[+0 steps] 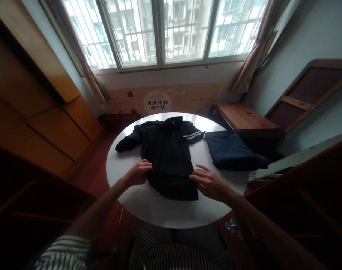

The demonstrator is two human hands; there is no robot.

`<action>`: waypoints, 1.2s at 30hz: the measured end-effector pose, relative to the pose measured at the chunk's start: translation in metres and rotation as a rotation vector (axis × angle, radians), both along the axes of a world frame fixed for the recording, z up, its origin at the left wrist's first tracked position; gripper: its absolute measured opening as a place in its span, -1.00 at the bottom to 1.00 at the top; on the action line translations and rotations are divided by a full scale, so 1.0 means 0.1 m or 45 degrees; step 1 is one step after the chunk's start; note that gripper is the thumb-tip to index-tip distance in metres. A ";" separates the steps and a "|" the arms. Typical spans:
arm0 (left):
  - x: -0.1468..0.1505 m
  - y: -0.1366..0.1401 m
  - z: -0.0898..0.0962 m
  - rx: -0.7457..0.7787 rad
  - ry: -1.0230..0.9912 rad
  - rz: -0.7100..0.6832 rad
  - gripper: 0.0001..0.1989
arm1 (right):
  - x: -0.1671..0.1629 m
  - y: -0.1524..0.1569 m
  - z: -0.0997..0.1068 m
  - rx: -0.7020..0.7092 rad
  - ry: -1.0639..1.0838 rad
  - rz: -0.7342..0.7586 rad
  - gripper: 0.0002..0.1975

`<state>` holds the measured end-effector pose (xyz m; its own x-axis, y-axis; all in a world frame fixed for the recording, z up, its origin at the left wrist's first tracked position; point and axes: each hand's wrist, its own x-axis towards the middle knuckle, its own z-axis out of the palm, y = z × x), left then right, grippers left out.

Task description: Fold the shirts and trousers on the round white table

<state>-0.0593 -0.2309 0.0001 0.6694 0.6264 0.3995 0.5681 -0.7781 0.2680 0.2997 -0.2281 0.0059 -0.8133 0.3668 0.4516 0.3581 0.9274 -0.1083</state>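
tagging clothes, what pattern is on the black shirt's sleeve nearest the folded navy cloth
Whitish stripes on the black fabric sleeve, in the head view.

Left grip (140,172) and right grip (207,181) touch a shirt (167,153).

Dim, daylight from window (159,33), glare on tabletop (171,216), dark lower corners, stretched edges

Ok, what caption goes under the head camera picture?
Left hand and right hand touch a black shirt on a white table.
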 end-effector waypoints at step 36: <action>0.52 3.16 0.22 0.060 0.161 0.901 -0.71 | -1.11 0.21 -0.23 -0.516 -0.250 0.693 -0.47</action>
<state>-0.0076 0.0854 0.0217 0.1526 0.9110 0.3832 0.9648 -0.2213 0.1420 0.1887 -0.2067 -0.0174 -0.9815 -0.0065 0.1916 -0.0964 0.8805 -0.4641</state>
